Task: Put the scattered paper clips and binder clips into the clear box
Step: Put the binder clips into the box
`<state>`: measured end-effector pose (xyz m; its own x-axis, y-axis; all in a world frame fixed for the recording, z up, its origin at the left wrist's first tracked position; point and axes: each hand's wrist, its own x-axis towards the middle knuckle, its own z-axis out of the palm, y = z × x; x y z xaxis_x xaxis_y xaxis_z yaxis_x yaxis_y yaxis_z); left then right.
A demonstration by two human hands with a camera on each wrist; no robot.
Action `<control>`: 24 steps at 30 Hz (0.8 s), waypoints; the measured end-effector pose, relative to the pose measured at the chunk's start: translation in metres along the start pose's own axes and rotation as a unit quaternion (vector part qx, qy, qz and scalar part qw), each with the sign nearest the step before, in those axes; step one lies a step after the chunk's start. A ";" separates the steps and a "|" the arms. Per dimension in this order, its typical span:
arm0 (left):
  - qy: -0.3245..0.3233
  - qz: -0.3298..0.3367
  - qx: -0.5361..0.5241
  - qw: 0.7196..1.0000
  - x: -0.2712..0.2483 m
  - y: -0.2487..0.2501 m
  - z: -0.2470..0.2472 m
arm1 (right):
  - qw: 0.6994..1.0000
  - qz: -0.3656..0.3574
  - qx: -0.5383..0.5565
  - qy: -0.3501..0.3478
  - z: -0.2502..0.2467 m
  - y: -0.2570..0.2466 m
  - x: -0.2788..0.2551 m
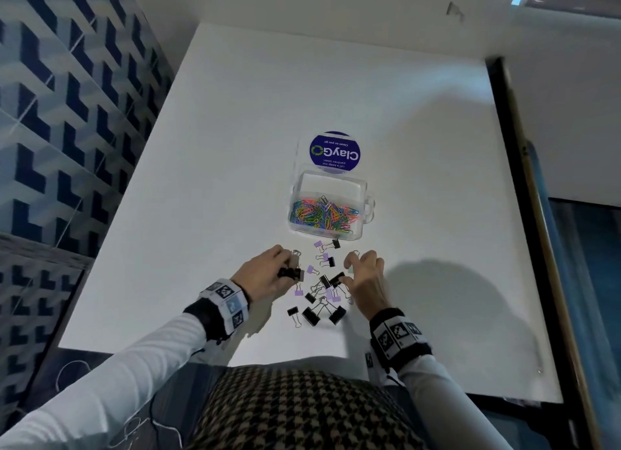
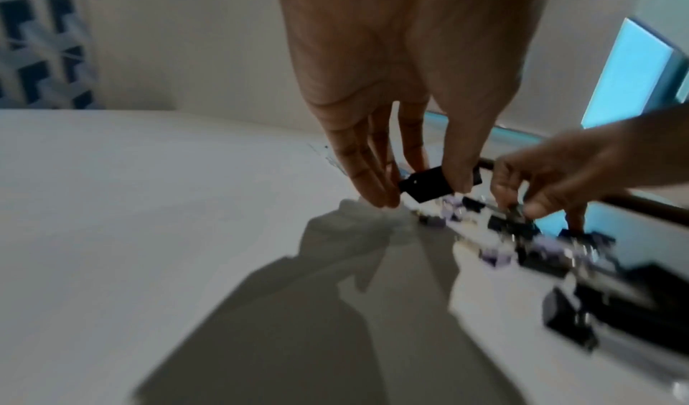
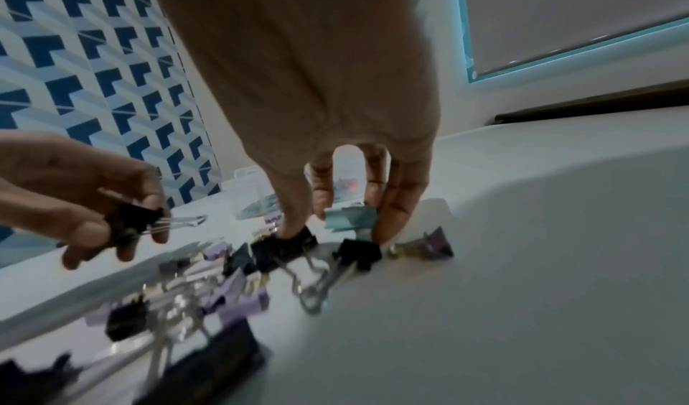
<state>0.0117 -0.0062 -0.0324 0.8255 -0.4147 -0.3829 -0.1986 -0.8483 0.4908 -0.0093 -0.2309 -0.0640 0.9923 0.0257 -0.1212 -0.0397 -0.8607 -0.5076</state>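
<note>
The clear box (image 1: 364,194) stands open on the white table, its floor covered with coloured paper clips (image 1: 322,214). In front of it lie several black and purple binder clips (image 1: 319,295). My left hand (image 1: 268,275) grips a black binder clip (image 1: 289,273) (image 2: 428,187) between thumb and fingers, at the left of the pile. My right hand (image 1: 364,278) is at the pile's right, holding a pale teal binder clip (image 3: 348,218) in its fingertips, its thumb on a black clip (image 3: 287,247).
The box's lid (image 1: 335,152), with a round blue label, lies flat behind the box. The white table (image 1: 201,147) ends at a patterned blue wall on the left and a dark rail (image 1: 524,214) on the right.
</note>
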 end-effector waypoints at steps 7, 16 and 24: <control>0.095 0.006 -0.100 0.990 0.026 0.008 -0.062 | 0.995 0.025 -0.057 -0.081 0.002 -0.023 0.007; 0.122 -0.041 -0.064 0.990 0.146 0.021 -0.105 | 0.996 -0.039 0.021 -0.077 0.001 -0.012 -0.007; 0.218 -0.065 -0.046 0.973 0.129 0.003 -0.068 | 0.993 -0.065 0.049 -0.089 -0.008 -0.006 -0.008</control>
<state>0.1531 -0.0397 -0.0275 0.9899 -0.1109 -0.0886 -0.0464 -0.8427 0.5364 -0.0160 -0.2296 -0.0535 0.9538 0.2306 -0.1925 0.0684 -0.7907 -0.6084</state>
